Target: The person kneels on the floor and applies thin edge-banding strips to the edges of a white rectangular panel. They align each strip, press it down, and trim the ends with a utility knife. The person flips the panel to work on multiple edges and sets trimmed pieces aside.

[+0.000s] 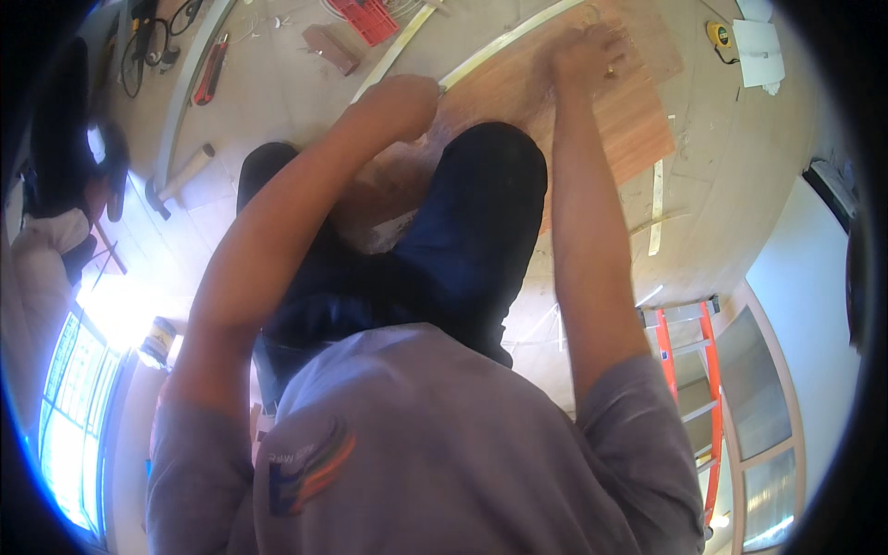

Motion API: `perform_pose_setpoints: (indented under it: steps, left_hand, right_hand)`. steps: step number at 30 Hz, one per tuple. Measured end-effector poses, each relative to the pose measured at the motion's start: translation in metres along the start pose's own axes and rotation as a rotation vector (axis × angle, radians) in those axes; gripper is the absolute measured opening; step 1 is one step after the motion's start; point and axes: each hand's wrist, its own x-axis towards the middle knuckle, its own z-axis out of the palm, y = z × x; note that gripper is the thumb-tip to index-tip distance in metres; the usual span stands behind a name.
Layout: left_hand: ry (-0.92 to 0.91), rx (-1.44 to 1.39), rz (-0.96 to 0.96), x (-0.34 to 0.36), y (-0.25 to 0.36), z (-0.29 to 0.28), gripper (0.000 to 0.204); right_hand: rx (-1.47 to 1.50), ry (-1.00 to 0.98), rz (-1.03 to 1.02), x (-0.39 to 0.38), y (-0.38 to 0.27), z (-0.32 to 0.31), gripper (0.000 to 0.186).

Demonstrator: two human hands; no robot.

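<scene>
A thin reddish-brown wooden board (620, 129) lies on the floor beyond my knees. Along its far left edge runs a narrow pale strip (504, 43), whose near end meets my left hand (407, 104). The fingers of that hand are curled closed at the board's edge, and whatever they hold is hidden. Farther out, my right hand (589, 57) rests on the board with its fingers spread and nothing visible in it. A second pale strip (393, 54) lies on the floor beyond my left hand.
To the left lie a hammer (180, 178), a red utility knife (212, 72) and a long curved grey bar (188, 83). A brown block (329, 50) and red plastic crate (368, 18) sit ahead. A tape measure (718, 35) and orange ladder (710, 370) are right; another person (55, 250) is left.
</scene>
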Motion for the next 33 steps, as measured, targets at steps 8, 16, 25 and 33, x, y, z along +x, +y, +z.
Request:
perform_pose_setpoints:
  steps: [8, 16, 25, 33]
  left_hand:
    - [0.123, -0.047, 0.002, -0.026, -0.014, 0.045, 0.035]
    - [0.112, 0.012, -0.047, -0.075, -0.043, 0.090, 0.036]
    - [-0.085, 0.038, -0.242, -0.143, -0.061, 0.107, 0.029]
    - [-0.065, -0.145, -0.260, -0.138, -0.042, 0.055, 0.028]
  right_hand:
    - [0.907, -0.172, 0.206, -0.084, -0.079, -0.029, 0.085]
    - [0.746, -0.250, 0.276, -0.091, -0.087, -0.067, 0.088]
    - [0.713, -0.127, 0.386, -0.086, -0.093, -0.072, 0.080]
    - [0.908, 0.110, 0.210, -0.099, -0.046, -0.068, 0.056]
